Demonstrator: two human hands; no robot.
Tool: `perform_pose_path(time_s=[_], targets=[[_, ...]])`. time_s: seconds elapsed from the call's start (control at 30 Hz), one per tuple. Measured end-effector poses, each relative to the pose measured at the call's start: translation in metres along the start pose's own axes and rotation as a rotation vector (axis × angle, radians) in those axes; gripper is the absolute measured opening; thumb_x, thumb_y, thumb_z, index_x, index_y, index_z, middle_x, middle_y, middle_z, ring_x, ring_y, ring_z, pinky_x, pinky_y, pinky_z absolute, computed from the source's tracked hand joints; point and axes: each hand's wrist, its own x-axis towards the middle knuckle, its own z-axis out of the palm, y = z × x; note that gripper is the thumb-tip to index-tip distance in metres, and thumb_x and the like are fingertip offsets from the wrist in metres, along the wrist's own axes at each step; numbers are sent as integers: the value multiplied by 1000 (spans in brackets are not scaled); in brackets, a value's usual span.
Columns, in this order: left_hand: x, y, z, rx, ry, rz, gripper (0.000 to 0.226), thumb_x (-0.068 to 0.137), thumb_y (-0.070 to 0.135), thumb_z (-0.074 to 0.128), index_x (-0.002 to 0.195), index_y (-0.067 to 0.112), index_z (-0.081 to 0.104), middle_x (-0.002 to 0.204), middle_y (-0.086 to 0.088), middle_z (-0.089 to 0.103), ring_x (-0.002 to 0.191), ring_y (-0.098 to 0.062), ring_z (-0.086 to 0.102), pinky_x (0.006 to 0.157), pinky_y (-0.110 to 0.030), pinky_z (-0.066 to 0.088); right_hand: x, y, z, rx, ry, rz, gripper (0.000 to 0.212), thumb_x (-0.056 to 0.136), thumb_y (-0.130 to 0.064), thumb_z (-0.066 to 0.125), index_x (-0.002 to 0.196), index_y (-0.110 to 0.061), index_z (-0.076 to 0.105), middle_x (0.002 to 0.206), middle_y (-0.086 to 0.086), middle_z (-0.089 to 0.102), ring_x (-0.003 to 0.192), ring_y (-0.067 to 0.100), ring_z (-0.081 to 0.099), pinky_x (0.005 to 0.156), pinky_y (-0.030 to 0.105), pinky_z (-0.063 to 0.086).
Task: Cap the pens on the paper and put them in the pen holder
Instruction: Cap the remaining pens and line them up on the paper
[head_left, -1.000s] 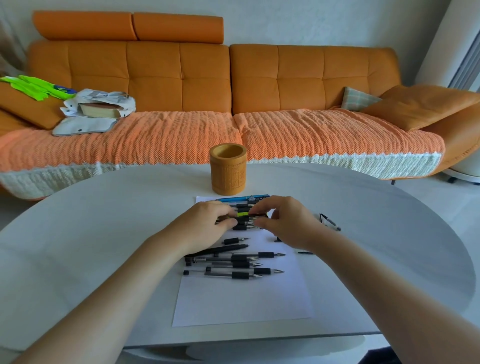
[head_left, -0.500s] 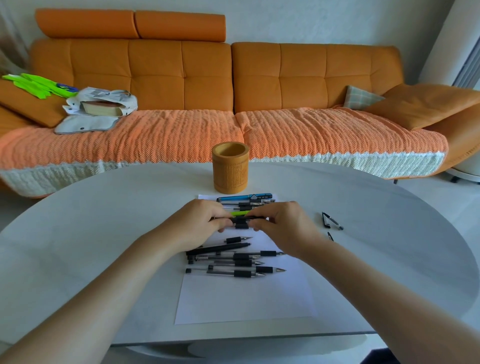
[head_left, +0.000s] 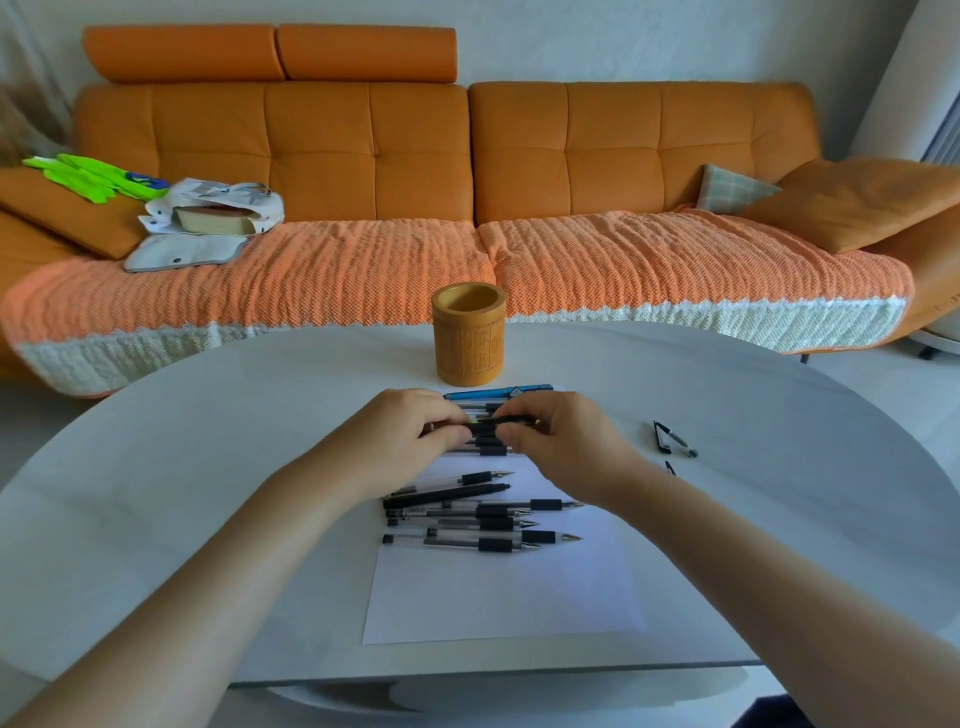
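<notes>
Within the last second we brought our left hand (head_left: 410, 441) and right hand (head_left: 556, 441) closer together over the paper (head_left: 498, 597), both pinching one dark pen (head_left: 483, 425) whose green part no longer showed, so capping was probably complete; the pen holder (head_left: 469, 343) stood just beyond.

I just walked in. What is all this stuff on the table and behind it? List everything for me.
tan wooden cylindrical pen holder: one, tan, on the table beyond the paper
white paper sheet: one, white, table centre
uncapped pens: several, black and clear, lying on the paper
blue pen: one, blue, paper's far edge
black pen: one, black, held above the paper
small black pen pieces: a few, probably caps, on the table right of the paper
round white table: one, white
orange sofa: one, behind the table
white bag: one, sofa's left
left hand, right hand: pinching the black pen's ends
</notes>
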Motion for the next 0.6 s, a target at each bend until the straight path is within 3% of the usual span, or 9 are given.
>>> perform_pose_path(time_s=[0.07, 0.17, 0.27, 0.37, 0.47, 0.6], targets=[[2, -1, 3, 20, -40, -25, 22, 96, 25, 57, 114, 26, 70, 94, 15, 59, 88, -2, 55, 78, -20, 40, 2, 2, -3, -123, 16, -49, 11, 91, -26, 65, 98, -31, 72, 78, -13, 65, 59, -1, 51, 55, 12, 39], [5, -3, 6, 112, -75, 1, 20, 95, 20, 60, 108, 22, 74, 93, 5, 63, 89, -10, 56, 80, -30, 45, 3, 3, -5, -213, -17, -61, 10, 89, -29, 68, 96, -32, 74, 83, -20, 62, 67, -8, 52, 57, 12, 34], [6, -6, 9, 113, -51, 25, 20, 92, 22, 64, 109, 25, 75, 91, 3, 64, 87, -11, 56, 81, -35, 47, 5, 8, -5, -171, -23, -7, 8, 89, -30, 68, 93, -35, 73, 82, -17, 64, 62, -2, 52, 57, 15, 37], [4, -10, 15, 125, -78, -2, 21, 89, 31, 67, 109, 31, 74, 95, 9, 59, 89, -10, 56, 80, -37, 48, 7, 15, -5, -287, -29, -37, 11, 87, -33, 69, 97, -36, 74, 93, -14, 62, 74, 4, 54, 70, 25, 47], [3, -16, 19, 217, -101, -28, 20, 87, 32, 69, 105, 37, 70, 95, 15, 58, 88, -7, 55, 75, -30, 48, 5, 18, -4, -441, -80, -30, 21, 89, -35, 68, 110, -34, 71, 103, -15, 64, 89, 8, 58, 80, 29, 50], [3, -19, 18, 241, -84, -37, 12, 84, 25, 70, 90, 35, 66, 91, 19, 59, 83, -4, 54, 71, -26, 47, 5, 20, -1, -456, -53, -30, 15, 87, -36, 69, 101, -32, 68, 101, -15, 64, 90, 11, 61, 78, 31, 52]])
